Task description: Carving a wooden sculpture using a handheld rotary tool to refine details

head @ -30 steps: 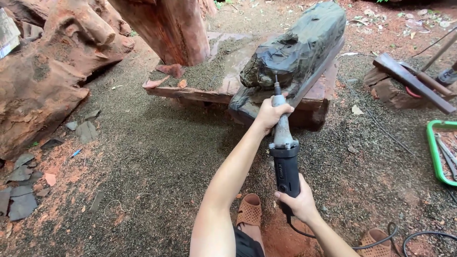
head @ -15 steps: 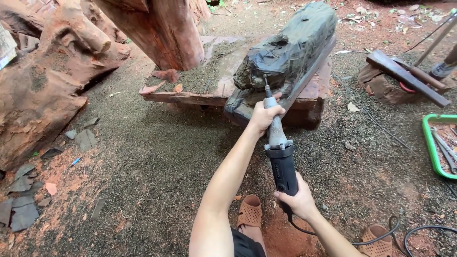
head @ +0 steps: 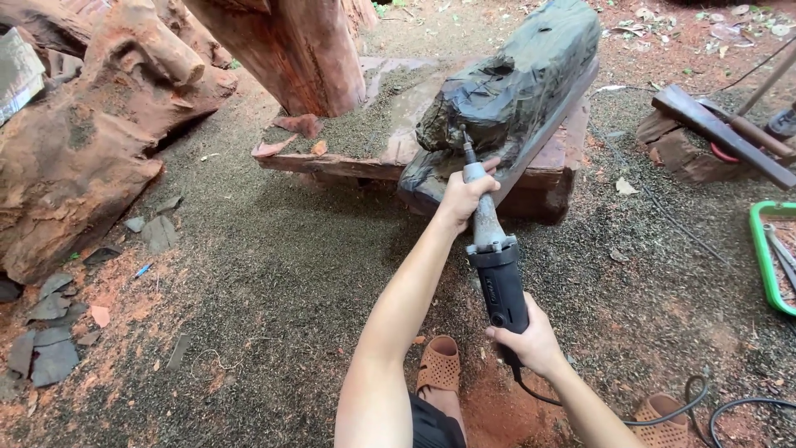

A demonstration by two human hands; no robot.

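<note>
Your left hand [head: 461, 197] wraps the metal neck of the die grinder [head: 491, 257]; your right hand [head: 531, 340] grips its black rear body. Tool axis runs up and away, bit touching the dark carved wood block [head: 514, 91] just ahead, left hand nearer. Block rests on a reddish plank [head: 348, 162], sawdust-strewn ground [head: 249, 274] around.

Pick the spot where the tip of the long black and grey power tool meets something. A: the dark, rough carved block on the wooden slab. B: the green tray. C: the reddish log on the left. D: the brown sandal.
A: the long black and grey power tool, gripped by the left hand near its neck and the right hand at the rear, has its tip against the dark, rough carved block.
</note>
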